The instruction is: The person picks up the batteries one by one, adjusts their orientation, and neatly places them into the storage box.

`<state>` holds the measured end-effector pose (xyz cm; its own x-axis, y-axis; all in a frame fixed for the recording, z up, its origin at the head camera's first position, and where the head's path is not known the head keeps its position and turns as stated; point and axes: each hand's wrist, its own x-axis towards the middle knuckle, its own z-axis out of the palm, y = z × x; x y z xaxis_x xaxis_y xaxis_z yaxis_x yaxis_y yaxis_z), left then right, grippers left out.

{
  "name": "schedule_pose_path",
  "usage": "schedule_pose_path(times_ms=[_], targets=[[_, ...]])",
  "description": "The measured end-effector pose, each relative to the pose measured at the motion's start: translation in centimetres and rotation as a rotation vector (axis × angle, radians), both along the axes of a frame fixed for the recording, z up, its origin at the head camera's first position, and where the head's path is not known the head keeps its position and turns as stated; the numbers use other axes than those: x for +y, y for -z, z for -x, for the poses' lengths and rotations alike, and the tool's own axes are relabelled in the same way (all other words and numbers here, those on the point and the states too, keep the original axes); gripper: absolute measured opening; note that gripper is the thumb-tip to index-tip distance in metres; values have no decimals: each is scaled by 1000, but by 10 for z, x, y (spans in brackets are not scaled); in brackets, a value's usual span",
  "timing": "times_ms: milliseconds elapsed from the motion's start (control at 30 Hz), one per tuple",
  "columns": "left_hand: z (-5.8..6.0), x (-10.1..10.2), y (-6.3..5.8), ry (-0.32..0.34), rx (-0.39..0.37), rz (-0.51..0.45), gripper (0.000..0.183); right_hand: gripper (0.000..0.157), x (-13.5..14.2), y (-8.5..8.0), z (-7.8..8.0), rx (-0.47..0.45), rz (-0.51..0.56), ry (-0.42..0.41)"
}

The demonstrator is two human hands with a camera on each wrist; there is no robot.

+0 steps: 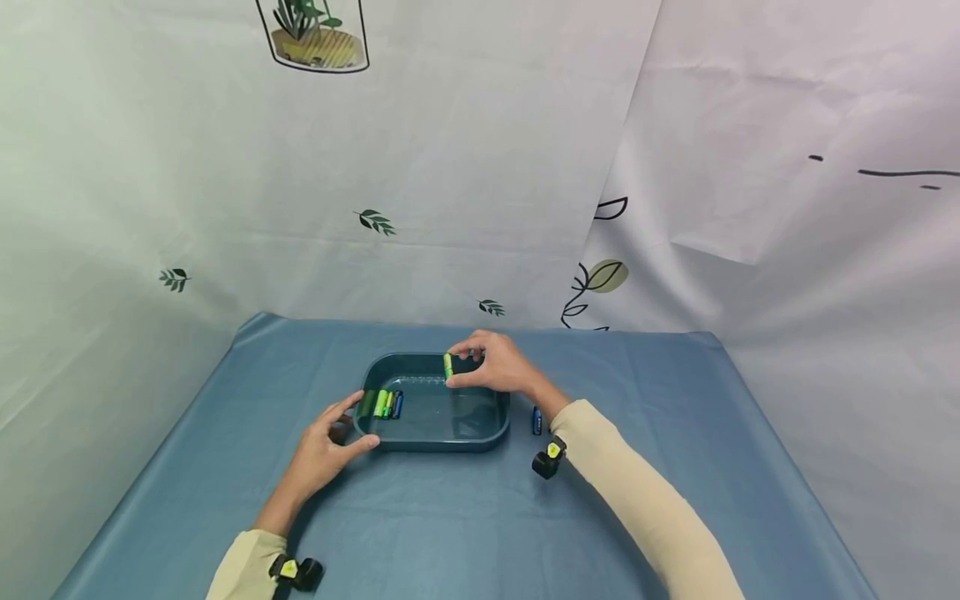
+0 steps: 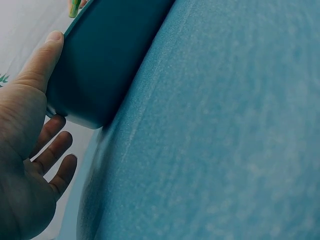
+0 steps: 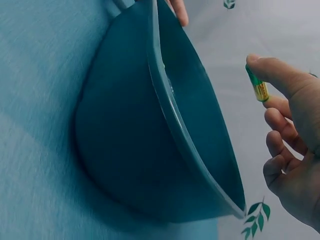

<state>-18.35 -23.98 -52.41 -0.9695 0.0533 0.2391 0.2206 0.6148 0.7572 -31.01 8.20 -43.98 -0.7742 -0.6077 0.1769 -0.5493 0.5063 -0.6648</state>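
Note:
A dark teal tray (image 1: pixel 431 447) with rounded corners stands on the table. My right hand (image 1: pixel 498 364) is raised over its right part, pinching a green and yellow battery (image 1: pixel 448 367) between thumb and index finger. In the right wrist view this battery (image 3: pixel 258 84) is tilted and apart from the tray (image 3: pixel 135 125). My left hand (image 1: pixel 322 450) spans the tray's left end; its straight thumb touches the rim, and the other fingers are loosely bent. Several batteries (image 1: pixel 387 404), green and blue, lie side by side at the left inside the tray.
A blue battery (image 1: pixel 537 421) lies on the table right of the tray, with part of another dark item showing beside the right wrist. Blue cloth (image 1: pixel 480 517) covers the table. White printed fabric (image 1: pixel 480 167) hangs behind and at the sides.

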Motion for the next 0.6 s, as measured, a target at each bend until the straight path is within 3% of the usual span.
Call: schedule_pose_path(times_ms=[600], targets=[[0, 2, 0, -18, -11, 2, 80, 47, -28, 7, 1, -43, 19, -70]])
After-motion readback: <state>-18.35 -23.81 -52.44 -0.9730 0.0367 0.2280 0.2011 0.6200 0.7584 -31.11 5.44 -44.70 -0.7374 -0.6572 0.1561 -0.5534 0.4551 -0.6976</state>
